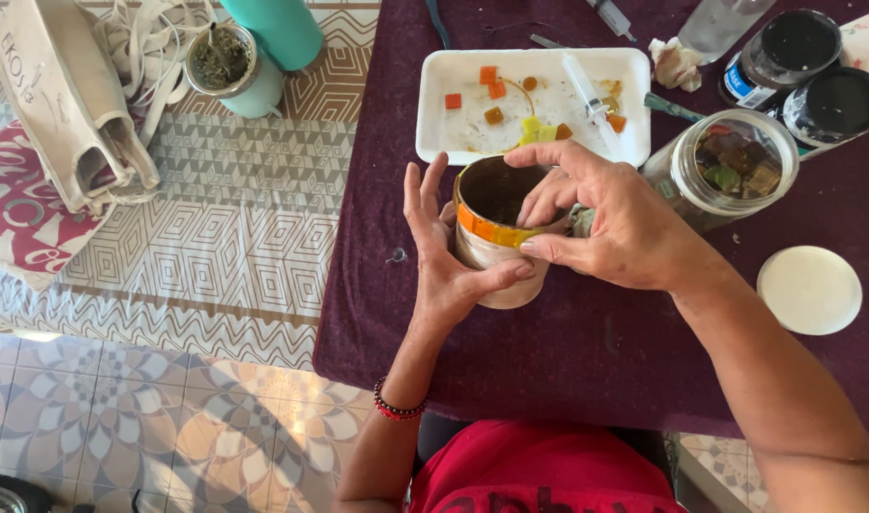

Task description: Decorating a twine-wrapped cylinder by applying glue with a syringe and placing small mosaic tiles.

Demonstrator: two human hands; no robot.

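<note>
— Purple cloth covers the desk (548, 361). What's held?
— Left hand (444, 261), grip clamped, steadies a pot (491, 252) at centre; right hand (610, 223), grip together, pinches a tile at its orange band.
— Risk?
— Pressing hard could likely dislodge neighbouring tiles; the glass jar (729, 171) stands just beside the right hand.

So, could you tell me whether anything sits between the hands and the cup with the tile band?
Nothing visible does. The left hand cradles the cup from its side, and the right hand presses on the orange and yellow tile band at the rim.
</note>
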